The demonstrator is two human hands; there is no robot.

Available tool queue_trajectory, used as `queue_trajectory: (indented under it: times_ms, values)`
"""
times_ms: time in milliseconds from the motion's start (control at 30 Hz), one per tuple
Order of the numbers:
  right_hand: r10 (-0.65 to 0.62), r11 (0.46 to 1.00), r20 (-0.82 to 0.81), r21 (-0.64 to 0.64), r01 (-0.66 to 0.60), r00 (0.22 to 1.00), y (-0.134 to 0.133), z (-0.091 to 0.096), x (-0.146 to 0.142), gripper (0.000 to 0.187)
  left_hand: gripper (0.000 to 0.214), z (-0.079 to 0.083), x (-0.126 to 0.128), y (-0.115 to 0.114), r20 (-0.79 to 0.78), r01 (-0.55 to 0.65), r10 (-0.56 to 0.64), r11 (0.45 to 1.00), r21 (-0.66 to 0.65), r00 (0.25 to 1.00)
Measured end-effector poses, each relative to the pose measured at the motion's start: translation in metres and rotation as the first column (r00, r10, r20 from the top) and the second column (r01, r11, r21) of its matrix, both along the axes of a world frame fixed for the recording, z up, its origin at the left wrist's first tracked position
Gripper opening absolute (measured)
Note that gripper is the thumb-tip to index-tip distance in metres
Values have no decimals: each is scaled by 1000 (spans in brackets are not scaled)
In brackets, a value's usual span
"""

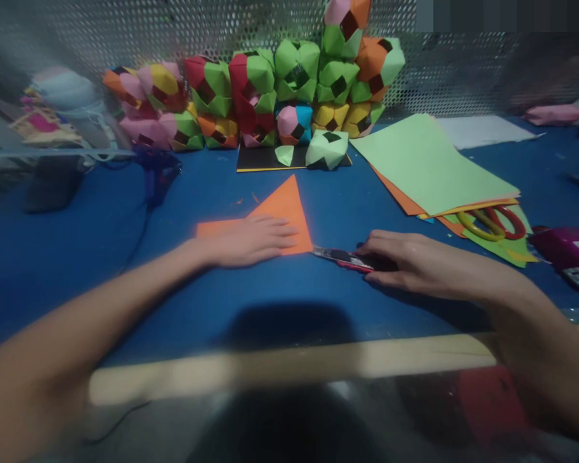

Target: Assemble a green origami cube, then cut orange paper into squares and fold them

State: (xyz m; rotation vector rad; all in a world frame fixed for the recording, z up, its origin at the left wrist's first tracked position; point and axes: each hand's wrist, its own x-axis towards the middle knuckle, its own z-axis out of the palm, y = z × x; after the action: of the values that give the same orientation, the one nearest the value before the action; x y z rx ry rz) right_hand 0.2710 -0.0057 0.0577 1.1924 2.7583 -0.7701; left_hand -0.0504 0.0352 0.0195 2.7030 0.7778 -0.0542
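Flat on the blue table lies a sheet of orange paper (289, 202), its right part folded into a triangle and a strip reaching out to the left. My left hand (251, 239) rests on it with the fingers stretched out, pressing it down. A utility knife (345, 258) with a red and black handle is gripped in my right hand (405, 260). Its blade tip points left and meets the lower right corner of the paper. Tiny orange scraps (255, 197) lie just behind the fold.
Folded paper cubes (253, 83) in many colours are stacked along a perforated metal panel (280, 19). At right are a pile of coloured paper (429, 167), scissors (482, 225) and a purple device (569, 257). A blue glue gun (159, 170) with a cord lies at left.
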Motion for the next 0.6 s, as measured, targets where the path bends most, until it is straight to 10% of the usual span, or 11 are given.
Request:
queue_trajectory:
  times_ms: [600]
  values:
    - [10, 1000, -29, -9, -11, 1000, -9, -1, -5, 41, 50, 0, 1, -1, 24, -35, 35, 999, -19, 999]
